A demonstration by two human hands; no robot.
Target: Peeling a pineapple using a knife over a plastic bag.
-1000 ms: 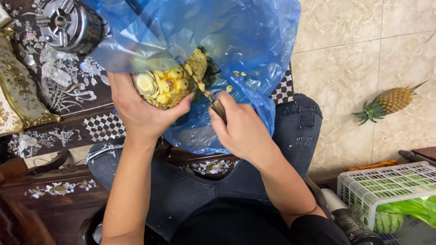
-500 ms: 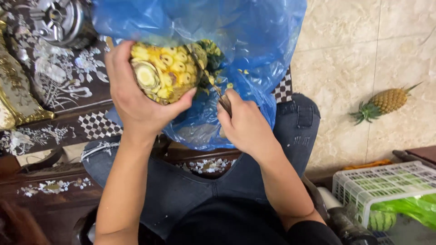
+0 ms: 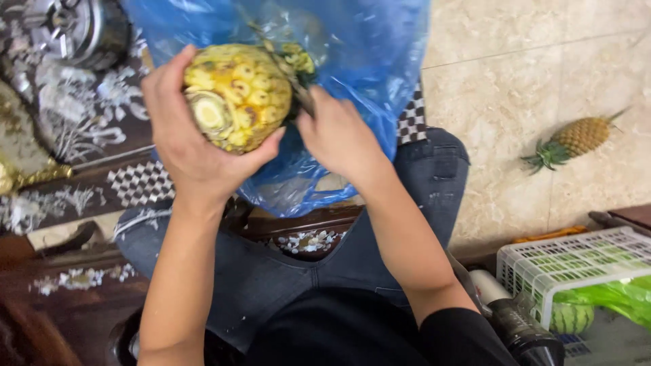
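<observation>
Your left hand (image 3: 186,139) is wrapped around a peeled pineapple (image 3: 237,95), palm under it and fingers curled over its top, so the cut base faces up toward you. The fruit is yellow with brown eyes dotted across it, and it sits over the mouth of a blue plastic bag (image 3: 352,61) that spreads behind and beneath it. Your right hand (image 3: 336,135) is closed tight around the handle of a knife (image 3: 302,95); only a short dark piece shows above your fist, pressed against the right side of the pineapple, and the blade itself is hidden by fruit and fingers. Scraps of peel lie inside the bag just behind the fruit.

The bag hangs over your knees, covering the gap between your jeans (image 3: 434,169) and the dark carved worktop (image 3: 81,135) with pale inlay on your left. A shiny metal vessel (image 3: 81,27) stands at the top left of that worktop, well apart from your hands. On the tiled floor (image 3: 529,68) to your right lies a whole unpeeled pineapple (image 3: 576,139), on its side, leaves pointing toward you, well clear of the bag. Nearer your right elbow a white plastic basket (image 3: 569,261) holds a green bag, with a striped green melon (image 3: 569,317) tucked at its lower edge.
</observation>
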